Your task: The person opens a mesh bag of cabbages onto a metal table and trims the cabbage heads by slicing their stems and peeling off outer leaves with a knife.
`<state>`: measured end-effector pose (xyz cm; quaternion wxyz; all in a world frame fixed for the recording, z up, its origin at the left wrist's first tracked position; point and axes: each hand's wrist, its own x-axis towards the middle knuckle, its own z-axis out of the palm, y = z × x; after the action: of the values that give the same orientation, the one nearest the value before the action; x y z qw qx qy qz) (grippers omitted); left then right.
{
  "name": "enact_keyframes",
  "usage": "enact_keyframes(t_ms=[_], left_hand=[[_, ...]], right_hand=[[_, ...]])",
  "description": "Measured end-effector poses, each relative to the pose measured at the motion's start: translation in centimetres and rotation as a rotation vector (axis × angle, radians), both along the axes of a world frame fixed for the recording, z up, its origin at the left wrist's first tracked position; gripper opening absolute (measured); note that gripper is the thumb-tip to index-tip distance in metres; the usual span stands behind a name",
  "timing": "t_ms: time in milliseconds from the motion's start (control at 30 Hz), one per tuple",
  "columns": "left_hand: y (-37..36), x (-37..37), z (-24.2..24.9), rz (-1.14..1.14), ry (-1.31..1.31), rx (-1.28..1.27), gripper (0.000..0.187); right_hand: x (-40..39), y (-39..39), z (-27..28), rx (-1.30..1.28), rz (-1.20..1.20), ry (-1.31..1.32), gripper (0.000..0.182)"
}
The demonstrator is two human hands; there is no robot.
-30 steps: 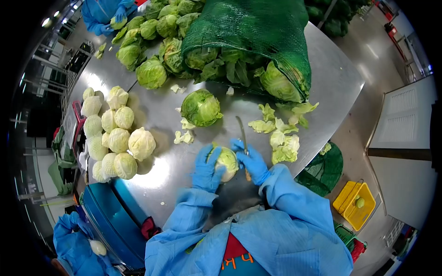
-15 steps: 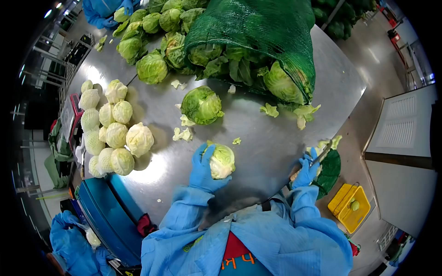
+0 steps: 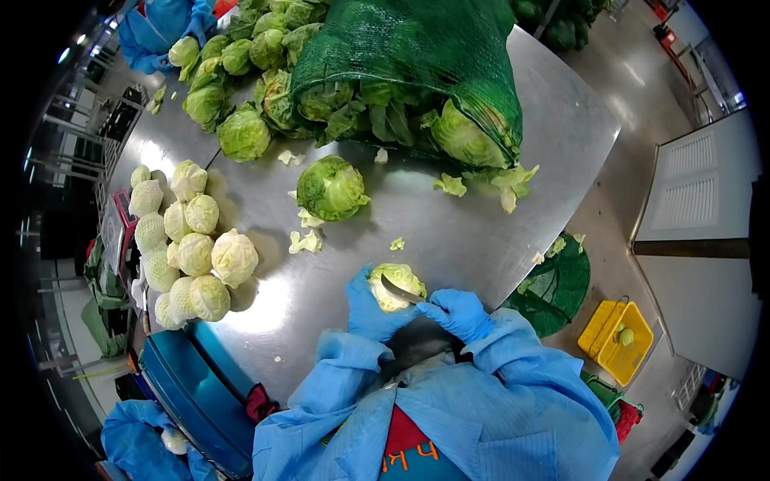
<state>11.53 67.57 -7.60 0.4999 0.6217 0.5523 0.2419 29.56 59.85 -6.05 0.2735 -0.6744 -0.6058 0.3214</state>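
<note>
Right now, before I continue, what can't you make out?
All in the head view:
Handle of the knife: covered by the right hand.
Underside of the held cabbage: blocked by its own top and the left hand.
Far end of the green net sack: cut off by the picture's top edge.

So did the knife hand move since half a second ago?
Yes: the right hand came leftward from around the right edge of the table to the cabbage in the left hand.

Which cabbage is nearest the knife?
The cabbage in the left hand: the knife, held in the right hand, overlaps it in this view. All the others sit farther away.
</note>
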Motion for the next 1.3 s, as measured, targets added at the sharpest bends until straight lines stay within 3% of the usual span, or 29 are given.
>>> enact_keyframes(t_ms=[100,200,233,333,433,533,633,733,833,933,1033,1300], left_hand=[[0.2,0.4,0.9,0.000,-0.045,-0.049,0.112],[0.5,0.2,1.4,-0.158,0.127,0.107,0.111],[0.5,0.3,1.4,-0.155,0.145,0.110,0.111],[0.4,0.9,1.3,-0.128,0.194,0.104,0.110],[0.6,1.8,2.1,-0.093,0.263,0.073,0.112],[0.9,2.1,3.0,-0.110,0.322,0.074,0.113],[0.4,1.5,2.5,-0.089,0.290,0.089,0.113],[0.5,1.2,2.1,-0.068,0.263,0.114,0.113],[0.3,1.0,1.9,-0.058,0.226,0.091,0.113],[0.1,0.6,0.5,-0.019,0.126,0.060,0.113],[-0.1,0.4,-0.7,-0.006,0.086,0.064,0.113],[0.2,0.5,-0.3,-0.033,0.087,0.031,0.113]], right_hand=[[1.2,0.8,-1.5,-0.112,0.102,0.179,0.049],[1.8,2.2,-1.5,-0.162,0.153,0.190,0.053],[2.0,2.8,-1.3,-0.286,0.177,0.267,0.057],[2.7,4.1,-0.5,-0.430,0.188,0.322,0.061],[2.3,4.9,0.2,-0.588,0.053,0.448,0.061],[2.1,4.3,-0.4,-0.445,0.047,0.281,0.059],[0.8,3.4,-2.1,0.039,-0.208,-0.082,0.054],[1.6,3.8,-1.5,-0.125,-0.237,0.351,0.051],[1.5,3.6,-0.1,-0.089,-0.183,0.099,0.048],[2.0,3.3,0.4,-0.018,-0.035,0.079,0.049],[1.9,2.6,1.4,-0.108,0.157,0.061,0.051],[1.6,2.6,-0.2,-0.156,0.158,-0.009,0.056]])
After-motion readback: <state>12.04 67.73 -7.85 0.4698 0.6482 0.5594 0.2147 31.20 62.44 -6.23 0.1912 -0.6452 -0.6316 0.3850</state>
